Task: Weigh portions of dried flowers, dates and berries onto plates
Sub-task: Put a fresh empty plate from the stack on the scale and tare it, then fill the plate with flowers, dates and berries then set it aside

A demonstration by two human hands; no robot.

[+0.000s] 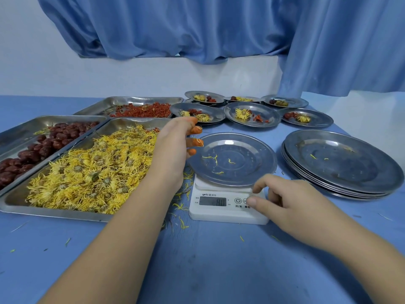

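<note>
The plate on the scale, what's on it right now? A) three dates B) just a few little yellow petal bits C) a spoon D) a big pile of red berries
B: the plate on the scale holds only a few loose yellow petal strands, with no berries, dates or spoon on it.

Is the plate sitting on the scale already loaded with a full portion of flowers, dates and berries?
No: the plate on the scale holds only a few stray yellow petals, no dates or berries.
</note>
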